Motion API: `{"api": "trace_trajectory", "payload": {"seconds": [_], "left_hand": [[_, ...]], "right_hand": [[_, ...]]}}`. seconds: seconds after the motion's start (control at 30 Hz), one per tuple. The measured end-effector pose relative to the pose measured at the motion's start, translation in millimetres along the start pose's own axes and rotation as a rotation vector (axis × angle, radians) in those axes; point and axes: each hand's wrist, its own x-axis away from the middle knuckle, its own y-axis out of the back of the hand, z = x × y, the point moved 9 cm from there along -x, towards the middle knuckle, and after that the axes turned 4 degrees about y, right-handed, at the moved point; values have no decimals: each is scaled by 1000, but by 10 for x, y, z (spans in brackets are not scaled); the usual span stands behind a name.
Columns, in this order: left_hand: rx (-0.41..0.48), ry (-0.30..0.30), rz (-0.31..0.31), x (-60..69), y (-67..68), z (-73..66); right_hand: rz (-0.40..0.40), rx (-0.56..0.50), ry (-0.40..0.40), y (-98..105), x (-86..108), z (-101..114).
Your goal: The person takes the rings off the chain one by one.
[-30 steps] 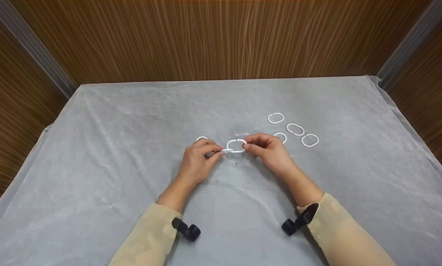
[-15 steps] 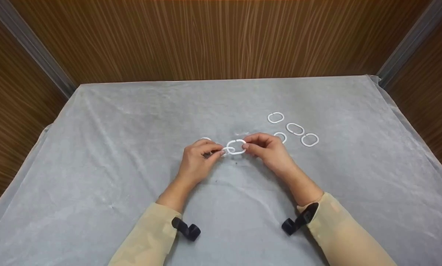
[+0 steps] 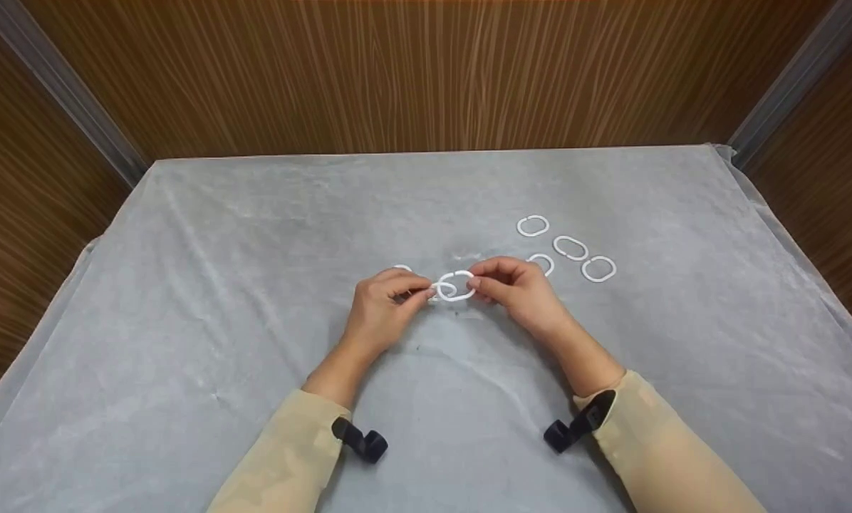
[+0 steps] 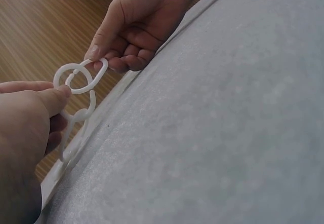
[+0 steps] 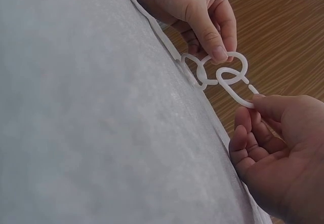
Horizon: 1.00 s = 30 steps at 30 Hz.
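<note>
Near the middle of the grey cloth my left hand (image 3: 383, 310) pinches a white oval plastic chain link (image 5: 246, 64) between thumb and forefinger. Facing it, my right hand (image 3: 522, 296) pinches a second white link (image 3: 456, 300) by its right end. These two links cross and look hooked through each other; a small gap shows in the right-hand link's side. In both wrist views more white links (image 5: 201, 74) hang from the left-hand link. Part of that chain (image 3: 402, 267) shows behind my left fingers in the head view; the rest is hidden.
Loose white links lie right of centre: one at the back (image 3: 534, 216), one in the middle (image 3: 575, 258), one furthest right (image 3: 598, 281). Another (image 3: 551, 265) is partly hidden behind my right hand. Wood-grain panels (image 3: 426, 78) enclose the cloth-covered table (image 3: 255, 235).
The left-hand link has turned from edge-on to flatter, overlapping the right-hand link more. The right-hand link has tipped slightly downward. The chain behind my left fingers has shifted right.
</note>
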Motion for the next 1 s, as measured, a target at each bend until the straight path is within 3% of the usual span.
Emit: {"api": "trace_trajectory", "payload": {"seconds": [1.0], "left_hand": [[29, -22, -30, -6, 21, -15]], "right_hand": [[65, 4, -40, -54, 24, -28]]}}
